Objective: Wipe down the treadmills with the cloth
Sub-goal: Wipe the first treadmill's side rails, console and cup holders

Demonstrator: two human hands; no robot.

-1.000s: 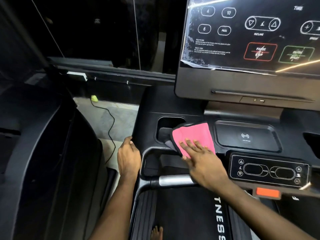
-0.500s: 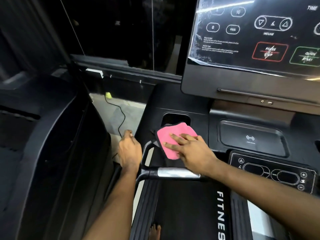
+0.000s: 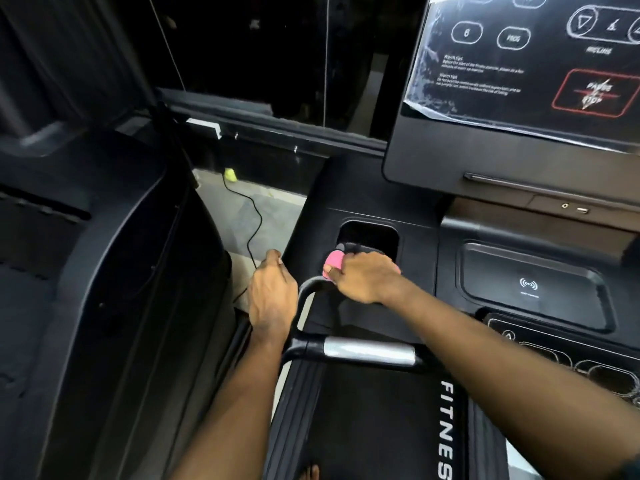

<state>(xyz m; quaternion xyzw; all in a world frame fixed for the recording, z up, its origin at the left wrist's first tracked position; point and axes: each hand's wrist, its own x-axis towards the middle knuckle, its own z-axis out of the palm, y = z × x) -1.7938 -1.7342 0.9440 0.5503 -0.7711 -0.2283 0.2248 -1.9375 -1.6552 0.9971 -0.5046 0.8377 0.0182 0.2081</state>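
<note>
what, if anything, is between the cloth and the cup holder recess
Nothing visible. The right hand grips the bunched pink cloth at the near rim of the cup holder recess, no object between them; the left hand sits apart at the edge of the console.

The cloth (image 3: 333, 262) is almost wholly hidden inside the right hand (image 3: 367, 277), with only pink folds showing by the thumb and at the hand's far side. The left hand (image 3: 273, 292) turns its fingertips from view, so whether they grip the treadmill (image 3: 311, 216) cannot be told. The screen (image 3: 519, 81) is cut by the top and right edges, its fine print too blurred to read, and the right forearm covers part of the button panel (image 3: 606, 374).
</note>
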